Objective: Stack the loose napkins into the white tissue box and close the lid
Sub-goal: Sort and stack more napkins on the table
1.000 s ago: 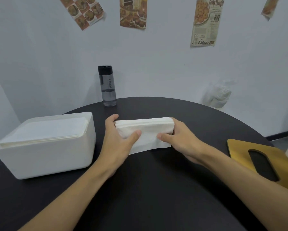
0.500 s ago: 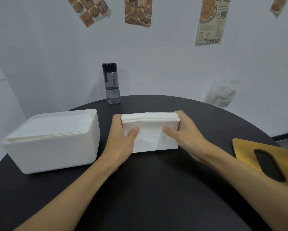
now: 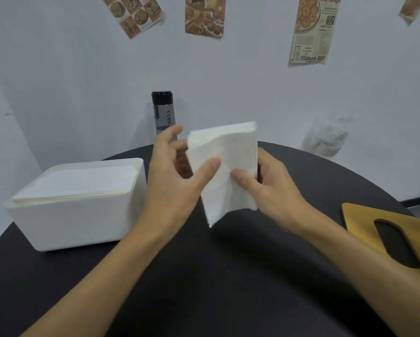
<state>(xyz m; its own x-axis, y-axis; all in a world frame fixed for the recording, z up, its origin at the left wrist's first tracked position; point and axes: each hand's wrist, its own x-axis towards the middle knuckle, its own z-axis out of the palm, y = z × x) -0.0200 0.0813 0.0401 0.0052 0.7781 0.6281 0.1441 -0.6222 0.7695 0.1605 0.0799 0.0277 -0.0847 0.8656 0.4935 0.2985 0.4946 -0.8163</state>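
Observation:
A stack of white napkins (image 3: 228, 161) hangs in the air above the middle of the black round table (image 3: 216, 288), turned up on its side. My right hand (image 3: 265, 181) pinches its right half, thumb in front and fingers behind. My left hand (image 3: 177, 176) has its thumb pressed on the stack's front while its fingers spread loose behind the left edge. The white tissue box (image 3: 82, 215) stands open at the left, with napkins (image 3: 77, 183) filling it to the rim. Its golden lid (image 3: 386, 229) with an oval slot lies flat at the right edge.
A clear bottle (image 3: 164, 113) with a black cap stands at the table's far edge, partly behind my left hand. A crumpled clear plastic wrapper (image 3: 328, 139) sits at the far right against the white wall. Paper posters hang on that wall.
The napkin stack has been lifted off the table and tipped upright. Both hands rose with it, and my left fingers have loosened from its left end.

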